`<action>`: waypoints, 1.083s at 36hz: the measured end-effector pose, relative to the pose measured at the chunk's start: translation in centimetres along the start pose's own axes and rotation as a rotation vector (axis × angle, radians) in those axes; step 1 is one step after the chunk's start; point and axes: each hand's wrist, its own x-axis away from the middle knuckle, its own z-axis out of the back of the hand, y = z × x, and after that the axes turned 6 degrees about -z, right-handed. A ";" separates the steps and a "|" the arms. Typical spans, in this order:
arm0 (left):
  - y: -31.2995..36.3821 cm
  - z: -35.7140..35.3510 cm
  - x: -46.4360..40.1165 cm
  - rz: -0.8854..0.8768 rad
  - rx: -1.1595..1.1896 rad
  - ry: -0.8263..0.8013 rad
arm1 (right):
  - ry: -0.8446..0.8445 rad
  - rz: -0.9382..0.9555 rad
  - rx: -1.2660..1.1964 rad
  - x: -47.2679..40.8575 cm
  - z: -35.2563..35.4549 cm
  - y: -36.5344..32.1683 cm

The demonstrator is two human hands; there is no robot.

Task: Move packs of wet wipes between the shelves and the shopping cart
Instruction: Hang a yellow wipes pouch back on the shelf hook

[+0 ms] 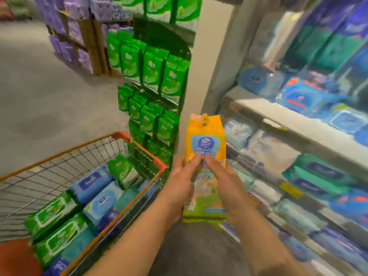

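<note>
A tall yellow pack of wet wipes (205, 134) with a blue label stands upright in the air between the cart and the shelves. My left hand (182, 182) grips its left side and my right hand (225, 180) grips its right side, thumbs meeting on the front. The wire shopping cart (139, 144) with orange rim sits at the lower left and holds several green and blue wipe packs (53, 214). The shelves (288, 120) on the right carry blue, white and teal packs.
A hanging rack of green packs (151, 76) stands just beyond the cart's far corner. Purple packs (67, 42) are stacked on a display farther left. Grey floor (49, 96) spreads out to the left of the rack.
</note>
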 end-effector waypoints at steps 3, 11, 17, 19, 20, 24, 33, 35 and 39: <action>-1.5 -5.2 1.3 0.036 -0.020 -0.063 | 0.091 0.040 -0.077 3.0 4.7 -0.7; -5.7 -17.6 3.6 0.081 -0.130 -0.408 | 0.370 0.165 -0.196 10.0 16.4 -2.0; -9.2 -25.4 5.1 0.077 -0.221 -0.600 | 0.562 0.254 -0.172 13.9 23.5 -2.8; -10.3 -27.7 5.3 0.081 -0.279 -0.680 | 0.590 0.265 -0.203 15.1 25.6 -3.2; -10.8 -28.8 5.3 0.080 -0.301 -0.698 | 0.609 0.282 -0.212 15.7 26.5 -3.3; -13.2 -33.9 4.8 0.088 -0.324 -0.798 | 0.718 0.374 -0.264 17.4 31.0 -4.2; -17.6 -45.6 3.6 0.072 -0.260 -1.039 | 1.013 0.441 -0.179 19.6 38.6 -6.7; -18.7 -47.4 3.3 0.064 -0.308 -1.054 | 1.028 0.443 -0.188 20.1 39.8 -7.2; -20.0 -51.1 3.2 0.065 -0.307 -1.139 | 1.086 0.449 -0.226 20.7 42.5 -7.8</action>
